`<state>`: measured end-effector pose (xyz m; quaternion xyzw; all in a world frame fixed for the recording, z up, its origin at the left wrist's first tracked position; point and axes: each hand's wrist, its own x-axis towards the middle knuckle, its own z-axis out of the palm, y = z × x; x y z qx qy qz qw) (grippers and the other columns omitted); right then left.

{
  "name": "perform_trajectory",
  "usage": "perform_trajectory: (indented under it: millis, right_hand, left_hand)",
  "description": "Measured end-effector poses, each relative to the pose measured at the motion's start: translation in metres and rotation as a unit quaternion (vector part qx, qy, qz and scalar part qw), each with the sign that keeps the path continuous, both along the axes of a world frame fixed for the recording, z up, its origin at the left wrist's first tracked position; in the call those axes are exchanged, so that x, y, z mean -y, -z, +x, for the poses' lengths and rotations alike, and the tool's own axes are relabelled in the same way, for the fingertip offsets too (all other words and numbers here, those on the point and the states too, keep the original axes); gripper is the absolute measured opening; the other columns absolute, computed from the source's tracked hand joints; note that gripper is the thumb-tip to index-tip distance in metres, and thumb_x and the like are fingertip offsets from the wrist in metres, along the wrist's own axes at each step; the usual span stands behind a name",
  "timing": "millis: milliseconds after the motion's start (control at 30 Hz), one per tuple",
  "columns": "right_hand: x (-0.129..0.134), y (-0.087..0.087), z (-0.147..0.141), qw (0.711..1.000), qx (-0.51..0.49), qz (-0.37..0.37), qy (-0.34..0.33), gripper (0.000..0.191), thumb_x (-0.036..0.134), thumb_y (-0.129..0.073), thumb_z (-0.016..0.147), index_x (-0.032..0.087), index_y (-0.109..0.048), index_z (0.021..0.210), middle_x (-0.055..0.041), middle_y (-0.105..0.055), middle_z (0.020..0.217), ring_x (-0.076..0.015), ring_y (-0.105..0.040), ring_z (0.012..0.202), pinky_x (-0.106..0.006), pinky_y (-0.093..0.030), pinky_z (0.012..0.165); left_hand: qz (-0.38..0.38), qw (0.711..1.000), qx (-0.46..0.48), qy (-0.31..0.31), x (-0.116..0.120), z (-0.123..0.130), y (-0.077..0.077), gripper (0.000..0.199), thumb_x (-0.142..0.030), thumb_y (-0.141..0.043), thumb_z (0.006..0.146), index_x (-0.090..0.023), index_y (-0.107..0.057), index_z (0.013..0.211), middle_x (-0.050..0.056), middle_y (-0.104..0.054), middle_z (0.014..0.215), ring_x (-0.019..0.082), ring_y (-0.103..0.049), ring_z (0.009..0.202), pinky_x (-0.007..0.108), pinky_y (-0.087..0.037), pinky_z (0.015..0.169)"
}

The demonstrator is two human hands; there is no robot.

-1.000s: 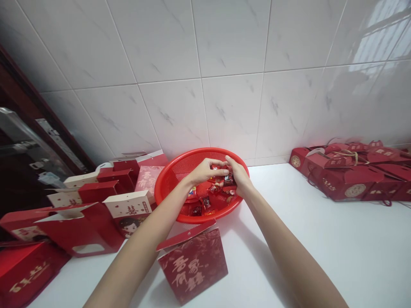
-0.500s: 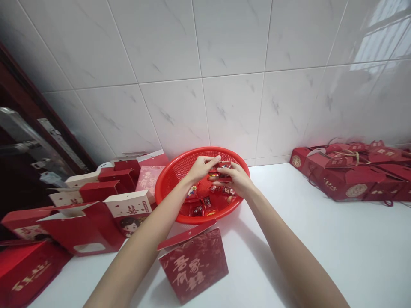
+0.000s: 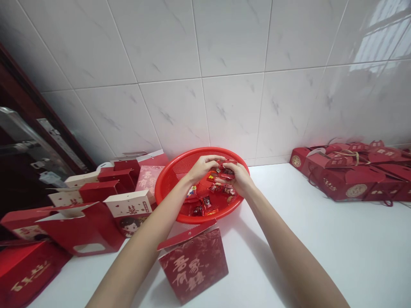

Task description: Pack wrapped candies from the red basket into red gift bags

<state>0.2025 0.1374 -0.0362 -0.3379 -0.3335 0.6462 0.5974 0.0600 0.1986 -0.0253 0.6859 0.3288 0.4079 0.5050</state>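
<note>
My left hand [image 3: 201, 168] and my right hand [image 3: 241, 179] are together over the right part of a red plastic mesh basket [image 3: 175, 164]. Red-wrapped candies [image 3: 227, 171] lie in the curled fingers of my right hand. The fingertips of my left hand are closed at the near edge of these candies, on a small red-wrapped piece. Several more wrapped candies [image 3: 206, 201] lie loose at the bottom of the basket. Close in front of the basket, between my forearms, stands a dark red gift box [image 3: 195, 265] with pale lettering, its top flap raised.
Several red and cream gift boxes [image 3: 83, 226] stand in rows on the left, beside a door with a metal handle [image 3: 19, 147]. Folded-top red boxes [image 3: 346, 175] with cords lie at the right. A tiled wall [image 3: 231, 115] rises behind the white tabletop [image 3: 276, 214].
My left fingers have shifted slightly right and curled in towards the candies. My right hand has turned a little, and more red wrapper shows between the hands. The boxes and basket stay put.
</note>
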Motion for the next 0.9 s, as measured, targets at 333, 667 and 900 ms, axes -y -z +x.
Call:
perform_trajectory:
  millis: [333, 667, 900]
  right_hand:
    - [0.002, 0.000, 0.001, 0.999, -0.015, 0.036, 0.037, 0.012, 0.011, -0.070, 0.074, 0.017, -0.060, 0.078, -0.0007, -0.068, 0.071, -0.0155, -0.070, 0.067, -0.028, -0.063, 0.062]
    - [-0.001, 0.007, 0.000, 0.996, -0.008, 0.067, 0.059, 0.022, 0.013, -0.079, 0.069, 0.016, -0.063, 0.085, -0.0021, -0.071, 0.070, -0.0150, -0.070, 0.060, -0.021, -0.057, 0.050]
    - [-0.002, 0.004, -0.002, 0.994, -0.017, 0.061, 0.093, 0.024, 0.009, -0.074, 0.066, 0.017, -0.059, 0.083, 0.0017, -0.066, 0.064, -0.0154, -0.069, 0.055, -0.020, -0.054, 0.046]
  left_hand:
    - [0.040, 0.999, -0.011, -0.021, 0.004, -0.001, -0.004, 0.030, -0.034, -0.081, 0.060, -0.014, -0.073, 0.081, 0.005, -0.073, 0.082, 0.019, -0.067, 0.080, 0.035, -0.054, 0.079]
    - [0.052, 0.998, -0.040, -0.023, -0.004, -0.004, -0.004, 0.036, -0.046, -0.078, 0.066, -0.015, -0.075, 0.085, 0.007, -0.075, 0.090, 0.019, -0.066, 0.085, 0.032, -0.050, 0.081]
    - [-0.045, 0.922, -0.375, -0.088, -0.015, -0.021, 0.006, 0.033, -0.047, -0.077, 0.061, -0.017, -0.066, 0.056, 0.005, -0.066, 0.055, 0.018, -0.059, 0.053, 0.026, -0.044, 0.055]
